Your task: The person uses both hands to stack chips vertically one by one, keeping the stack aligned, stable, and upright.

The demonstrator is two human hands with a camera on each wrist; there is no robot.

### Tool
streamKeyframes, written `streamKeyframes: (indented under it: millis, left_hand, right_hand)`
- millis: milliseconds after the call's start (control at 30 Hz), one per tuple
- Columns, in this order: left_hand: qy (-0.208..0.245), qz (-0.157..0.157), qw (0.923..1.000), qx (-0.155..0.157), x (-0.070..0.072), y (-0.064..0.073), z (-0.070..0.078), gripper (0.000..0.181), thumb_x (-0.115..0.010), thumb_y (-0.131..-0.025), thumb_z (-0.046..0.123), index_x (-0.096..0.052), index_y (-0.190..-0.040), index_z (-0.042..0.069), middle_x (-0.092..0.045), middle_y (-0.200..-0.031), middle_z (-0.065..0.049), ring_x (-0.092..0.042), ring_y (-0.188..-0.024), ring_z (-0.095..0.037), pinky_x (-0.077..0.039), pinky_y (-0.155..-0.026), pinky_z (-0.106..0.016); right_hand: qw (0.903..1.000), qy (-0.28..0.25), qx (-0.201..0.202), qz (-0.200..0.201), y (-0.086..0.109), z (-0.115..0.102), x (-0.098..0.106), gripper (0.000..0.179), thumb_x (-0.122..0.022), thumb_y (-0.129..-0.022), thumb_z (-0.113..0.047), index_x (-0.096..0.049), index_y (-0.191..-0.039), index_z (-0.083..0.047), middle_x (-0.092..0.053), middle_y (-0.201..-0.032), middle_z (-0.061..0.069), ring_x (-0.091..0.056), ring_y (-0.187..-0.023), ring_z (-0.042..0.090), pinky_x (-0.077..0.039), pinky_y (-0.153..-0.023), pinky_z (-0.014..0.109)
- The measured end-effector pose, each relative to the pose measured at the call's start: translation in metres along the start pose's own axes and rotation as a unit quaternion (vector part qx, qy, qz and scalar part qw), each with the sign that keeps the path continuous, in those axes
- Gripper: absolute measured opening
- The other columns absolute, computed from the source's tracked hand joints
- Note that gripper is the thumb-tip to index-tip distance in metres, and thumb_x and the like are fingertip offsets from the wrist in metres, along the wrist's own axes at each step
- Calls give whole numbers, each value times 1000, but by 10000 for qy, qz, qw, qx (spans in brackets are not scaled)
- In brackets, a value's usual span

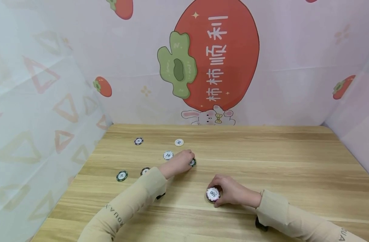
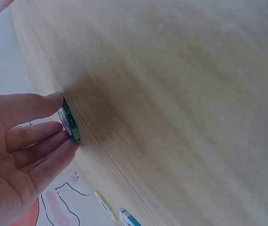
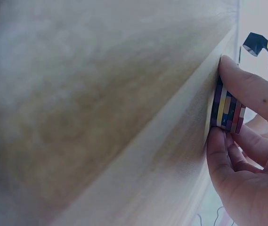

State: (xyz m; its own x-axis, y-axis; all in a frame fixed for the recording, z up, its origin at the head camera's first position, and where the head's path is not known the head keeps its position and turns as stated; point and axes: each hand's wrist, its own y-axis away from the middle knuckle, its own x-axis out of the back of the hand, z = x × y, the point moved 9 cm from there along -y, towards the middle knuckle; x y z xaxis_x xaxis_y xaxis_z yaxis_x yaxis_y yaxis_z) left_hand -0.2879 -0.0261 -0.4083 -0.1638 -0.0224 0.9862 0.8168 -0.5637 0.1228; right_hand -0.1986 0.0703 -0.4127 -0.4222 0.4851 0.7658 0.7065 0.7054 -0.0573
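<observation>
At the table's middle my left hand (image 1: pixel 178 163) pinches a green-rimmed poker chip (image 1: pixel 192 162) between thumb and fingertips. In the left wrist view that green chip (image 2: pixel 69 121) lies flat at the tabletop, with the thumb on one edge and fingers on the other. Nearer to me and to the right, my right hand (image 1: pixel 234 192) grips a short stack of poker chips (image 1: pixel 213 194), whose white top chip reads 500. Purple, yellow, blue and red edges show on the stack (image 3: pixel 227 106) in the right wrist view, thumb and fingers around its sides.
Loose chips lie on the wooden table (image 1: pixel 278 158) at the left: a purple one (image 1: pixel 138 141), a cream one (image 1: pixel 179 142), a pale-blue 10 chip (image 1: pixel 168 155) and a green one (image 1: pixel 122 175). My left sleeve partly covers a dark-rimmed chip (image 1: pixel 145 170). Printed cloth (image 1: pixel 281 67) stands behind.
</observation>
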Motion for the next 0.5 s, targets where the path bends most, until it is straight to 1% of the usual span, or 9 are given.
streamKeyframes:
  millis: [133, 300, 400, 500]
  left_hand:
    - [65, 45, 10000, -44, 2, -1, 0, 28, -67, -77, 7, -62, -103, 0, -57, -94, -7, -54, -83, -15, -47, -74, -24]
    - [159, 123, 9998, -64, 4, 0, -2, 33, -71, -74, 9, -61, -104, 1, -54, -95, -6, -52, -84, -15, -47, -74, -23]
    - [136, 220, 9995, -157, 6, 1, -2, 32, -74, -72, 10, -61, -100, 3, -53, -93, -6, -52, -84, -15, -47, -74, -23]
    - [101, 361, 9989, -276, 9, 2, -1, 27, -73, -71, 8, -60, -94, 4, -53, -90, -4, -52, -82, -16, -47, -73, -24]
  right_hand:
    - [10000, 0, -23, -10, 0, -1, 1, 41, -85, -58, -14, -66, -94, -8, -56, -89, -6, -53, -83, 7, -46, -73, 23]
    - [10000, 34, -3, -27, 0, -1, -1, 40, -84, -58, -14, -67, -94, -7, -56, -88, -6, -52, -82, 5, -45, -73, 22]
    - [10000, 43, -1, -40, 0, -1, -1, 40, -85, -58, -15, -67, -94, -7, -56, -88, -7, -51, -82, 5, -45, -73, 22]
    - [10000, 35, -51, -45, 0, -1, -1, 40, -84, -58, -15, -67, -94, -7, -55, -88, -7, -51, -82, 5, -45, -73, 22]
